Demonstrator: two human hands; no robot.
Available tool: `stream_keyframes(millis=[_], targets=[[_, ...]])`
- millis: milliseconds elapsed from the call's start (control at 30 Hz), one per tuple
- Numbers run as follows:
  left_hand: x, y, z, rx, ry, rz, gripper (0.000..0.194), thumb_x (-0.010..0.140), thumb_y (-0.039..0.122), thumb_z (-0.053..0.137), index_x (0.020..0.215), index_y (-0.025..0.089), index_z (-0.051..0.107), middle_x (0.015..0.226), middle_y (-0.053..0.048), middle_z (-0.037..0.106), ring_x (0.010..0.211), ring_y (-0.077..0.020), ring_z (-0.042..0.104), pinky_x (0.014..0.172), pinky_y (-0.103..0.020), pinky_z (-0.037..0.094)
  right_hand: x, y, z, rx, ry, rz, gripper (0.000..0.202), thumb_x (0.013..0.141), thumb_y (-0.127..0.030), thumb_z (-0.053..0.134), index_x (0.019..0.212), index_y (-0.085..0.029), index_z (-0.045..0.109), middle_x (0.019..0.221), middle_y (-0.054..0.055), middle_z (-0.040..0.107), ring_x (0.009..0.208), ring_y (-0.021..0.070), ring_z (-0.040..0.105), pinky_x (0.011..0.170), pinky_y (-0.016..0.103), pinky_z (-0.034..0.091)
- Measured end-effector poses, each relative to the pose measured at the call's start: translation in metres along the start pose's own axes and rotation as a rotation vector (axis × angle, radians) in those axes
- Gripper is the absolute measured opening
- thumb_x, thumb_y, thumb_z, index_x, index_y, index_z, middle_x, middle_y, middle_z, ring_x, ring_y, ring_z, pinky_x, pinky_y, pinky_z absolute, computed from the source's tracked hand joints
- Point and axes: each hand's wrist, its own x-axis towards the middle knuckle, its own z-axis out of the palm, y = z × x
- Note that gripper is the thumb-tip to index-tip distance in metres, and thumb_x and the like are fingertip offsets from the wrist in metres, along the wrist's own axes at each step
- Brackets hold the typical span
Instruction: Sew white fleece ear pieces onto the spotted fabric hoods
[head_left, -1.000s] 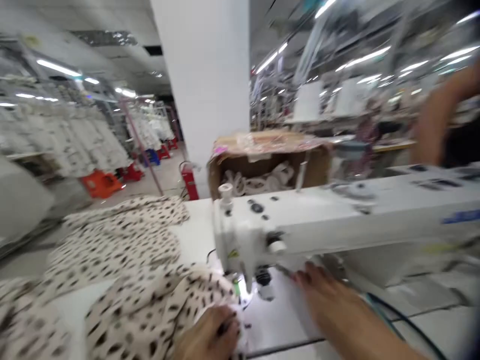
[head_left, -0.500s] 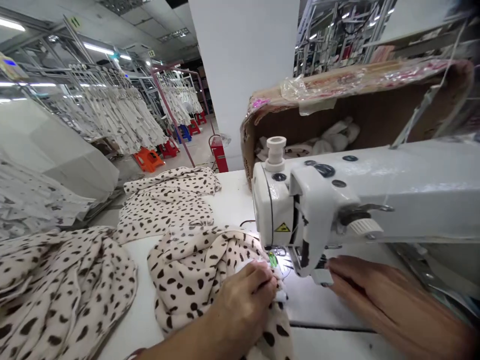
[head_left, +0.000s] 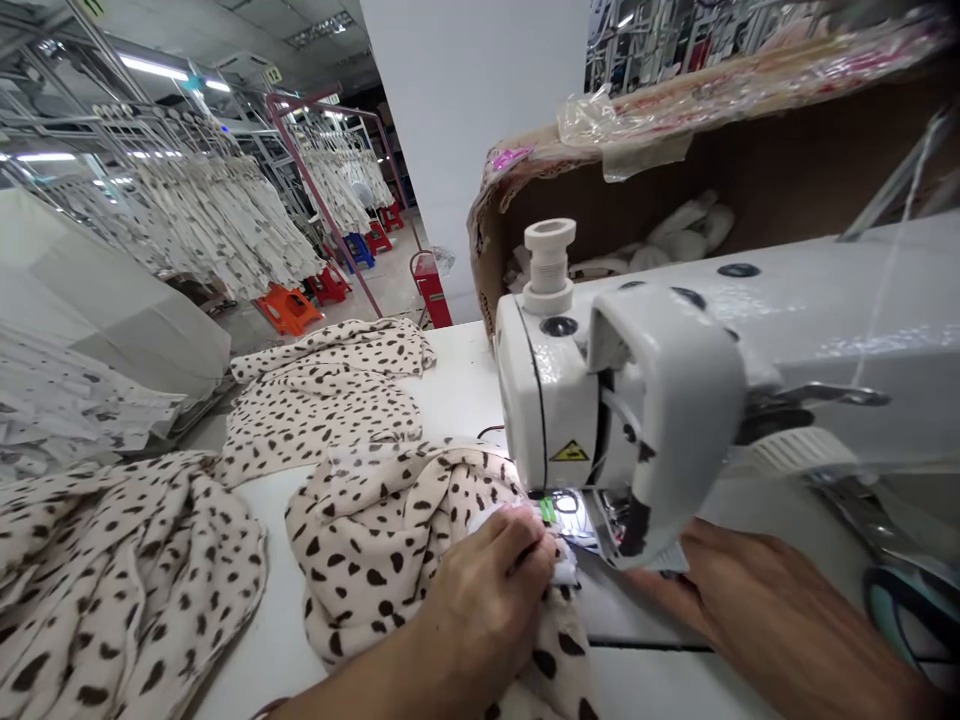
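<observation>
Left hand [head_left: 491,590] pinches the spotted fabric [head_left: 375,550], fingers curled around its edge just beside the needle area of the sewing machine [head_left: 675,390]. Right hand [head_left: 742,610] lies flat under the machine head; its fingertips are hidden, so its grasp cannot be told. More spotted cloth [head_left: 330,390] lies left of the machine.

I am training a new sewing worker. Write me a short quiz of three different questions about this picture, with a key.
1. True or false: the left hand rests on the spotted fabric beside the needle area.
2. Where is the right hand? A) on the cardboard box B) on the table under the sewing machine arm C) on the garment rack
3. Fill in: the warning sticker on the machine head is ____ in colour.

Key: 1 true; 2 B; 3 yellow.
</observation>
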Motion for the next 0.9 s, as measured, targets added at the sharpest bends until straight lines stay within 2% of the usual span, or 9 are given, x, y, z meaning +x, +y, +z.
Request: stream_keyframes(millis=[100, 167, 300, 500, 767, 900], targets=[[0.001, -0.002, 0.001, 0.008, -0.025, -0.020, 0.027, 0.089, 0.003, 0.043, 0.110, 0.011, 0.058, 0.098, -0.012, 0.068, 0.097, -0.0217, 0.067, 0.082, -0.035, 0.062, 0.003, -0.001, 0.000, -0.062, 0.018, -0.111, 0.042, 0.097, -0.022, 0.027, 0.064, -0.025, 0.052, 0.050, -0.001, 0.055, 0.036, 0.0154, 0.055, 0.037, 0.028, 0.030], [0.003, -0.003, 0.001, 0.007, -0.021, -0.027, 0.025, 0.090, 0.004, 0.045, 0.109, 0.010, 0.059, 0.096, -0.012, 0.068, 0.095, -0.0214, 0.067, 0.081, -0.034, 0.062, 0.005, -0.002, 0.000, -0.081, 0.005, -0.122, 0.039, 0.094, -0.018, 0.026, 0.065, -0.025, 0.052, 0.050, 0.000, 0.055, 0.035, 0.0155, 0.054, 0.037, 0.028, 0.026], [0.003, -0.003, 0.001, -0.002, -0.008, -0.021, 0.024, 0.090, 0.002, 0.045, 0.109, 0.007, 0.059, 0.097, -0.013, 0.067, 0.095, -0.0217, 0.066, 0.082, -0.033, 0.062, 0.008, -0.003, -0.001, -0.123, 0.029, -0.137, 0.048, 0.097, -0.021, 0.018, 0.064, -0.024, 0.053, 0.047, -0.001, 0.050, 0.031, 0.0132, 0.047, 0.036, 0.028, 0.018], [0.002, -0.003, 0.002, -0.005, -0.020, -0.050, 0.024, 0.091, 0.002, 0.042, 0.104, 0.012, 0.059, 0.092, -0.010, 0.065, 0.088, -0.0193, 0.065, 0.073, -0.032, 0.062, 0.009, -0.007, -0.004, -0.076, 0.054, -0.087, 0.064, 0.102, -0.029, 0.006, 0.059, -0.025, 0.053, 0.040, -0.003, 0.026, 0.029, 0.0123, 0.026, 0.037, 0.030, 0.012], [0.002, -0.005, 0.004, -0.021, 0.017, -0.040, 0.021, 0.090, 0.003, 0.046, 0.103, 0.012, 0.060, 0.095, -0.009, 0.067, 0.089, -0.0194, 0.066, 0.075, -0.031, 0.062, 0.011, -0.006, -0.007, -0.174, 0.005, -0.092, 0.070, 0.101, -0.029, 0.000, 0.061, -0.024, 0.056, 0.042, -0.002, 0.032, 0.030, 0.0110, 0.031, 0.037, 0.026, 0.014], [0.001, -0.002, 0.005, -0.036, 0.045, -0.069, 0.017, 0.093, 0.004, 0.048, 0.103, 0.012, 0.059, 0.095, -0.008, 0.067, 0.090, -0.0173, 0.065, 0.076, -0.029, 0.061, 0.005, -0.003, 0.001, -0.210, 0.060, -0.123, 0.068, 0.103, -0.029, 0.003, 0.065, -0.023, 0.059, 0.052, 0.003, 0.053, 0.035, 0.0130, 0.049, 0.038, 0.026, 0.020]])
